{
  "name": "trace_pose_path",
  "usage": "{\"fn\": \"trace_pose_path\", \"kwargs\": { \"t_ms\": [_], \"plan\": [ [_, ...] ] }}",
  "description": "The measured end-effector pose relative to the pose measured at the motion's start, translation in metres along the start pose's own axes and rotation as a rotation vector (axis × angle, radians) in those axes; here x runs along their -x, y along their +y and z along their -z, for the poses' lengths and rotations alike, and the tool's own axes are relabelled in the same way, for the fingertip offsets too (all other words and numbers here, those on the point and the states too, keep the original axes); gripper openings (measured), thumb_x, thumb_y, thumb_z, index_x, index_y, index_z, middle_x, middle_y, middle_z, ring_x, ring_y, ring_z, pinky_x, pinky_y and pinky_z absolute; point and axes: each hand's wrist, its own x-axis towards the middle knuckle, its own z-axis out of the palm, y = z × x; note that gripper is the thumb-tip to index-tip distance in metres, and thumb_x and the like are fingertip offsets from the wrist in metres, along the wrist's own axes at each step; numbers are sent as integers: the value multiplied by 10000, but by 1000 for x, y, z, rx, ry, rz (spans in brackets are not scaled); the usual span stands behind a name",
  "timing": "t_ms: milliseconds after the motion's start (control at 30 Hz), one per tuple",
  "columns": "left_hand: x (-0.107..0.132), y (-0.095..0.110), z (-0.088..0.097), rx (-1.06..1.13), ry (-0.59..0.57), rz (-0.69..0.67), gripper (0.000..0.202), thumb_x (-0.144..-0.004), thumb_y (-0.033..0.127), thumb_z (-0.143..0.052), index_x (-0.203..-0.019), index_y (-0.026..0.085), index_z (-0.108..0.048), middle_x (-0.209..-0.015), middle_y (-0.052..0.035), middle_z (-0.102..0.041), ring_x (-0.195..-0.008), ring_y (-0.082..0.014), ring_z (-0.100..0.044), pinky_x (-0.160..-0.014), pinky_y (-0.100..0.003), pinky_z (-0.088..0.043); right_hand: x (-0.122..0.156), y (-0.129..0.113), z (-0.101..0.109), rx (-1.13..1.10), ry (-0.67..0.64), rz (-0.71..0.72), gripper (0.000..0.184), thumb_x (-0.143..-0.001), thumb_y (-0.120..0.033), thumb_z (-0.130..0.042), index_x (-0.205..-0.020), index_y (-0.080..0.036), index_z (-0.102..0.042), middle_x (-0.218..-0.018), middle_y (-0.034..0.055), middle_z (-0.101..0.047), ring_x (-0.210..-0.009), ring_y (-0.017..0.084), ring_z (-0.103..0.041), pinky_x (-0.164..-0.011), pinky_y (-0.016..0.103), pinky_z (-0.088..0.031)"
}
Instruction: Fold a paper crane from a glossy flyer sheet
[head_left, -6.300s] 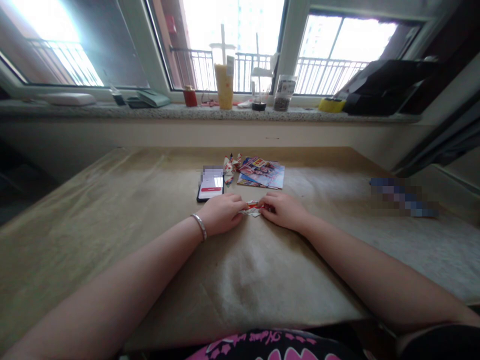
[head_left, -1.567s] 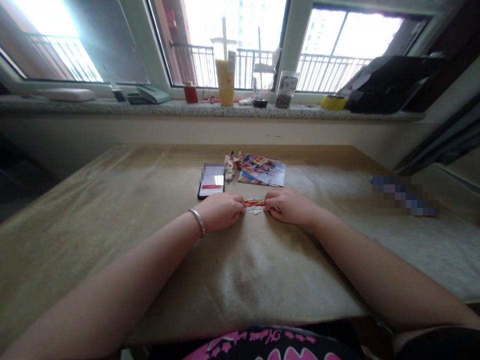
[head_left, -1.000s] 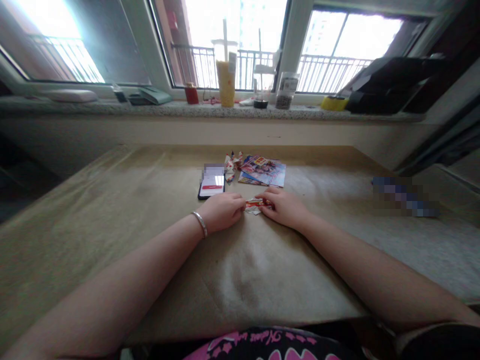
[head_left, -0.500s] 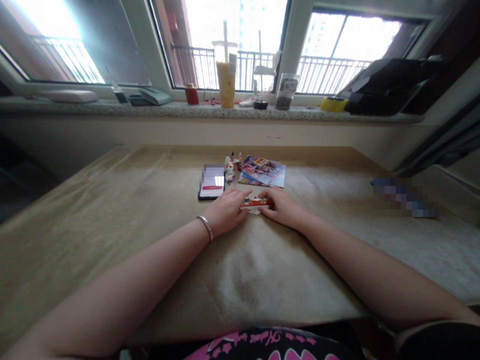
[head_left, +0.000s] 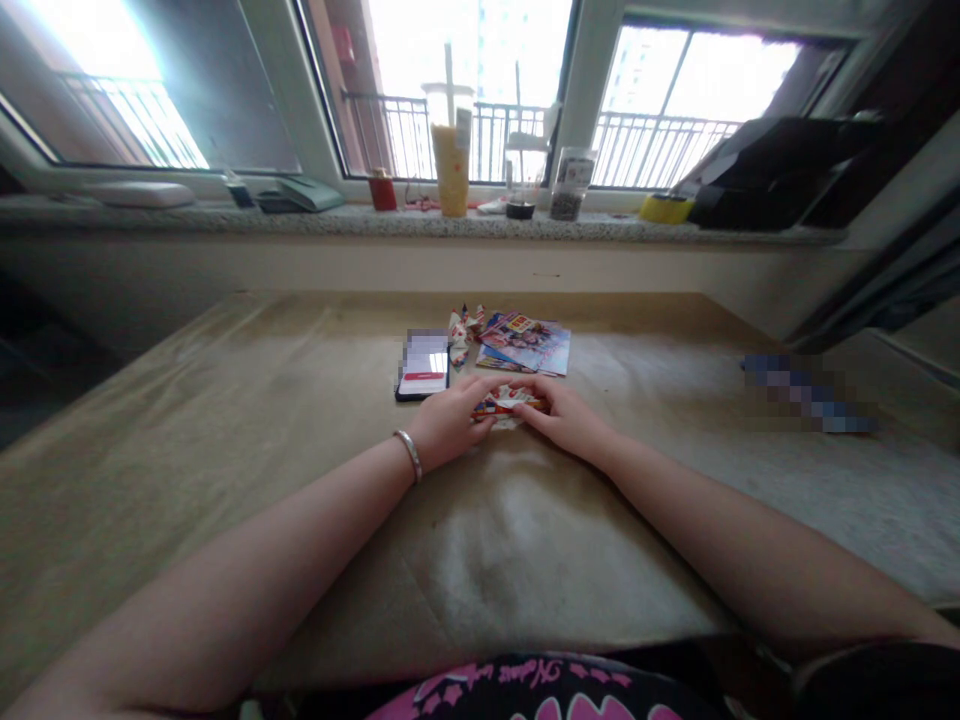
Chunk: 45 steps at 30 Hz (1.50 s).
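Note:
Between my two hands lies a piece of folded printed paper (head_left: pixel 507 404), red, white and blue, low over the table. My left hand (head_left: pixel 451 412), with a silver bangle at the wrist, is closed around its left end. My right hand (head_left: pixel 564 410) grips the right end, thumb pressed on the near side and fingers over the far side. Parts of the paper are hidden by the fingers. Just beyond, a folded paper figure (head_left: pixel 460 335) with pointed tips stands beside a stack of colourful printed sheets (head_left: pixel 534 347). A smartphone (head_left: pixel 424 366) with a lit screen lies left of them.
The table (head_left: pixel 315 500) has a beige cover. A blurred bluish object (head_left: pixel 810 395) lies at the far right. On the windowsill (head_left: pixel 315 222) stand a tall yellow drink cup (head_left: pixel 451 165), a red jar (head_left: pixel 382 190), clear containers (head_left: pixel 568 190), yellow tape (head_left: pixel 666 208) and a black bag (head_left: pixel 765 180).
The fingers of both hands have come together over the paper's far side. My right thumb has moved left onto the paper, and more white shows on it. The surrounding things stay put.

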Motion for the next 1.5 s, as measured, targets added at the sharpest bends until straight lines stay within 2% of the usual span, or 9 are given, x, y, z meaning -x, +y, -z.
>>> {"fn": "trace_pose_path", "kwargs": {
  "t_ms": [167, 300, 400, 533, 633, 800, 967, 1167, 1500],
  "plan": [
    [0, 1, -1, 98, 37, -3, 569, -766, 130, -576, -1305, 207, -410, -1143, -60, -578, -954, -152, -589, -854, -279, -506, -3, 4, 0, 37, 25, -107, 197, -781, -352, -572, -870, -178, -602, -711, -3, -608, -612, 126, -514, -561, 244, -395],
    [1, 3, 1, 115, 46, -15, 501, -775, 151, -574, -1260, 178, -452, -1073, -57, -608, -867, -140, -593, -806, -271, -514, -1, 7, 0, 79, 33, -57, 124, -762, -301, -573, -809, -187, -557, -634, -33, -553, -543, 103, -462, -511, 221, -351],
    [1, 2, 2, 114, 81, -35, 377, -799, 161, -540, -1175, 184, -518, -1030, -48, -621, -811, -128, -594, -766, -265, -515, 0, 6, 3, 158, 50, 37, 70, -758, -254, -566, -788, -194, -545, -685, -20, -577, -584, 111, -498, -548, 224, -384],
    [0, -1, 3, 62, 95, -101, 215, -829, 182, -505, -1028, 177, -585, -967, -47, -629, -875, -150, -596, -798, -279, -498, 1, 2, 9, 338, 28, 229, 20, -769, -191, -552, -785, -201, -558, -812, 18, -633, -773, 151, -569, -706, 259, -420],
    [-1, -3, 4, -13, 24, -185, 184, -849, 212, -495, -991, 168, -605, -983, -61, -628, -910, -167, -589, -811, -291, -487, 0, -1, 10, 530, -10, 326, 37, -787, -177, -533, -784, -196, -564, -857, 41, -642, -831, 176, -564, -757, 282, -400],
    [-2, -3, 5, -132, -97, -222, 182, -847, 205, -499, -963, 185, -638, -982, -59, -645, -895, -171, -591, -810, -304, -473, 0, -5, 8, 751, -103, 343, 67, -817, -210, -531, -833, -192, -594, -867, 58, -633, -811, 186, -547, -707, 285, -367],
    [-2, -5, 5, -163, -125, -248, 187, -857, 215, -498, -961, 195, -653, -957, -53, -660, -902, -170, -591, -821, -303, -461, 0, -8, 9, 751, -164, 333, 97, -830, -182, -513, -852, -185, -608, -874, 55, -639, -813, 177, -558, -682, 269, -369],
    [-2, -5, 4, -165, -129, -279, 179, -867, 211, -495, -913, 198, -668, -958, -43, -667, -885, -163, -594, -806, -297, -460, 2, -9, 16, 689, -244, 398, 141, -821, -170, -510, -873, -175, -641, -908, 64, -659, -852, 184, -581, -725, 274, -413],
    [-2, -2, 7, -304, -118, -303, 212, -862, 138, -469, -858, 172, -678, -889, -60, -663, -860, -176, -573, -785, -303, -461, 3, -7, 13, 585, -222, 415, 189, -875, -212, -498, -888, -190, -686, -918, 71, -688, -868, 187, -599, -779, 306, -452]
  ]
}}
